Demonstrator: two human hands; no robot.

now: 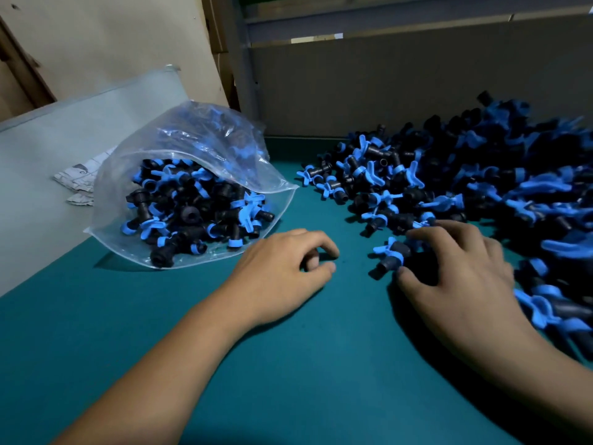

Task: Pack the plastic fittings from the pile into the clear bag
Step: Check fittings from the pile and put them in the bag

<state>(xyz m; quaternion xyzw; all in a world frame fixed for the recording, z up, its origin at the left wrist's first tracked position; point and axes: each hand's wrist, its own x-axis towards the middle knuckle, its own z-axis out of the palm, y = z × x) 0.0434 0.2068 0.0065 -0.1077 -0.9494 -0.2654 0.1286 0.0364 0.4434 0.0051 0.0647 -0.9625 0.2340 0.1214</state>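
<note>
A large pile of black and blue plastic fittings (475,187) covers the right side of the green table. A clear bag (199,162) lies on its side at the left, mouth facing me, with several fittings inside. My right hand (459,274) rests at the pile's near edge, its curled fingers and thumb around one fitting (393,253). My left hand (282,274) rests on the table between bag and pile, fingers loosely curled, holding nothing that I can see.
The green table (288,364) stretches toward me below both hands. A grey board (48,162) leans at the left with crumpled paper (80,181) beside the bag. A grey panel (401,85) walls the back.
</note>
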